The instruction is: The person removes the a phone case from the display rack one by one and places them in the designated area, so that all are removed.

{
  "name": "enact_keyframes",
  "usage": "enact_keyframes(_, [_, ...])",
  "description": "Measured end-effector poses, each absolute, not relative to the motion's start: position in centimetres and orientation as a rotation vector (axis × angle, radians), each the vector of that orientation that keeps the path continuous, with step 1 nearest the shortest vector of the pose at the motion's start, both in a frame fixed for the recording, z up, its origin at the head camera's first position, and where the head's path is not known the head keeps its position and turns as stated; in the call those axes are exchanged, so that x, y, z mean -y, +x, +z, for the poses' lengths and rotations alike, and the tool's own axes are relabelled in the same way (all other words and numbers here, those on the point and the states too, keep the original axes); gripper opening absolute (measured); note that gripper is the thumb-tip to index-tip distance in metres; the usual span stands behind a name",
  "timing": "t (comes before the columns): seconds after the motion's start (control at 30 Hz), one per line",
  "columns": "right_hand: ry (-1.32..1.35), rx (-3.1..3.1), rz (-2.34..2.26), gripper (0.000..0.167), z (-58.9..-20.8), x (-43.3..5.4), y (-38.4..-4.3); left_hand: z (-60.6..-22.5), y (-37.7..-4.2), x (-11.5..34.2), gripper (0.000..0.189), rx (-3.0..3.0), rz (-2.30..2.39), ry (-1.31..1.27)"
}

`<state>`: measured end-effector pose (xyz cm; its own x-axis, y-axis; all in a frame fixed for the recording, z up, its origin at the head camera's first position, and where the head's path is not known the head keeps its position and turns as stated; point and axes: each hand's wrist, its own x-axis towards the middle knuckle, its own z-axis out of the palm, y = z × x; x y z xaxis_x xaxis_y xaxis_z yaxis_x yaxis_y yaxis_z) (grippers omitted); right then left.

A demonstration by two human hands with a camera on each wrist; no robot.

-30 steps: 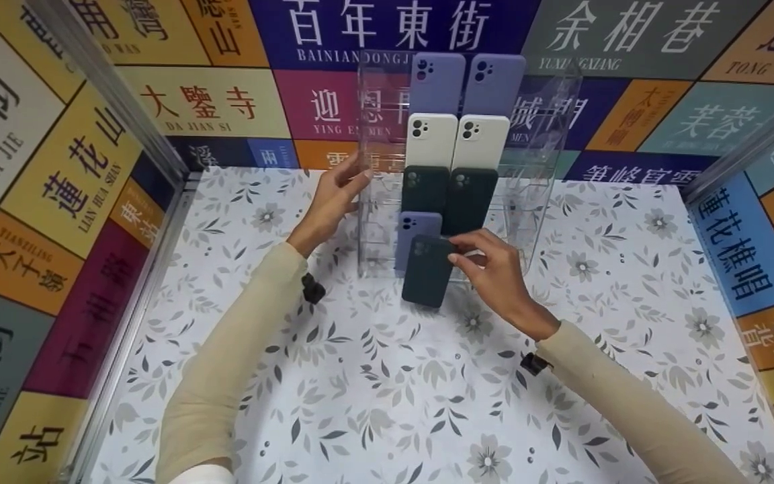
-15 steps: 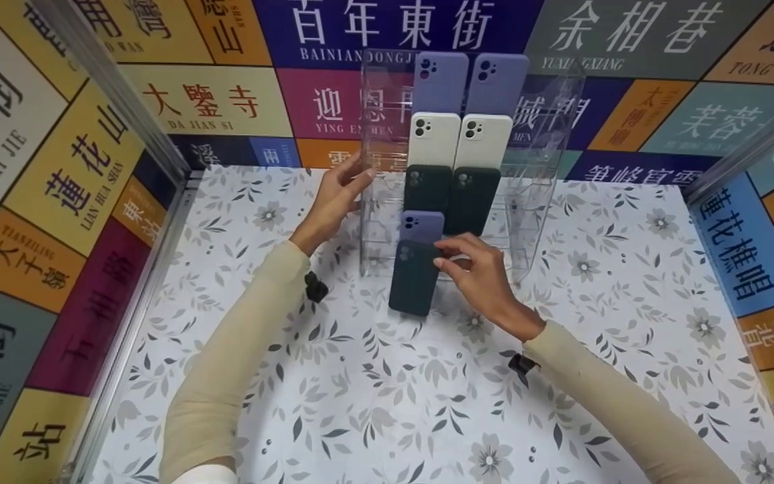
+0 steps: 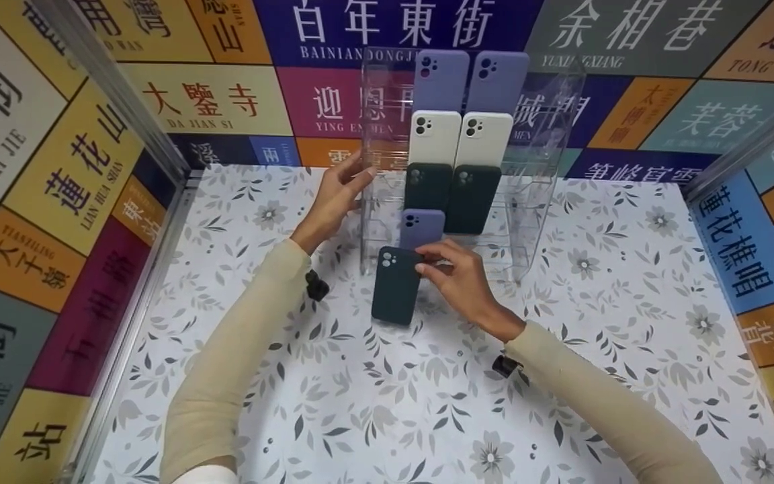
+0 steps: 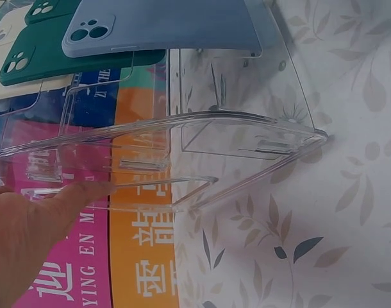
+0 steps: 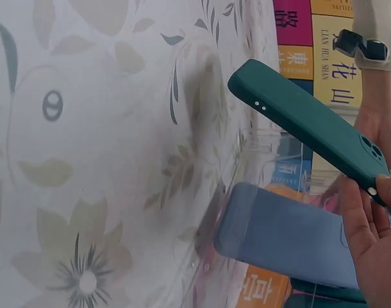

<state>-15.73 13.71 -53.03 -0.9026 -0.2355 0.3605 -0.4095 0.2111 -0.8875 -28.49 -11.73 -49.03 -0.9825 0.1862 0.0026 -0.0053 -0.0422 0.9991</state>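
Note:
In the head view my right hand [image 3: 457,279] pinches a dark green phone case [image 3: 395,286] by its upper right edge. The case hangs in front of the clear display stand [image 3: 538,222], its camera cutouts at the top; the right wrist view shows the same green case [image 5: 304,119] held between thumb and fingers. Behind it, on the stand's lowest step, leans a purple phone case [image 3: 422,228]. My left hand [image 3: 333,202] holds the stand's left side edge. The left wrist view shows that hand [image 4: 35,231] at the clear side panel [image 4: 247,122].
Higher steps carry two dark green cases [image 3: 473,200], two white cases [image 3: 484,138] and two purple cases [image 3: 500,82]. A leaf-patterned tabletop [image 3: 373,403] lies below. Printed sign panels [image 3: 212,101] wall the back and sides.
My right hand has drawn the dark green case left and toward me, off the front of the purple case, which now shows more. My left hand stays at the stand.

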Motion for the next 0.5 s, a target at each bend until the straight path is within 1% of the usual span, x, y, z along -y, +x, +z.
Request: enact_keyframes(0.5, [0.608, 2.386, 1.909, 0.024, -54.8, -10.3, -15.7, -48.9, -28.3, 11.6, 0.065, -2.090, 2.162, 0.198])
